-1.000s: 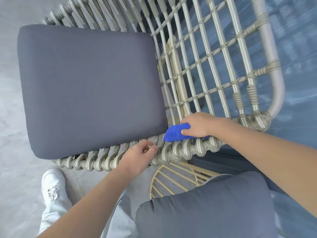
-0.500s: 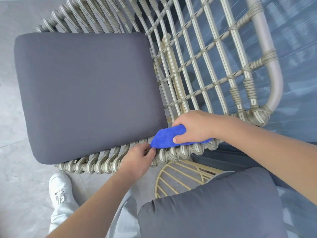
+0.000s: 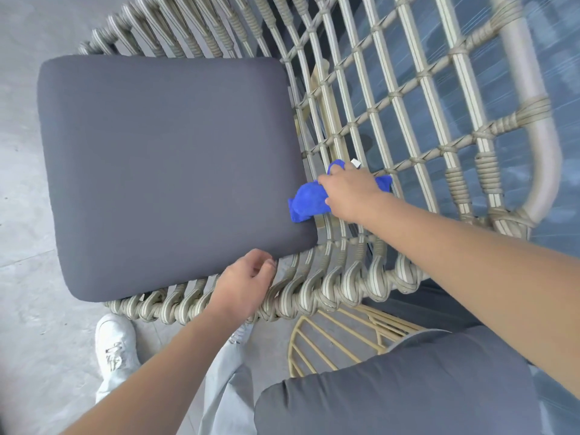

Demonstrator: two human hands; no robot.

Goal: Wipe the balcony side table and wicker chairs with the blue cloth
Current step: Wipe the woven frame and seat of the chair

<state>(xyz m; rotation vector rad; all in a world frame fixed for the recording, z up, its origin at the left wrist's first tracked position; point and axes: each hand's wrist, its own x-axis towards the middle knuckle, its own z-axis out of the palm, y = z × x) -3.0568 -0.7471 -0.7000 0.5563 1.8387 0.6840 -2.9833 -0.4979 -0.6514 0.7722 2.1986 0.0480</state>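
Wiping a wicker chair (image 3: 370, 98), a person's right hand (image 3: 351, 191) presses the bunched blue cloth (image 3: 309, 202) against the weave at centre frame, just beside the seat cushion (image 3: 169, 164), fingers curled tight around it. The left hand (image 3: 243, 288) rests on the wrapped front rim at lower centre, fingers loosely bent, holding nothing. Doing this well likely means following each strand along its length and working cloth into the gaps. Visible: one cloth, two hands, two grey cushions, the second (image 3: 408, 394) at lower right, and one white shoe (image 3: 114, 346).
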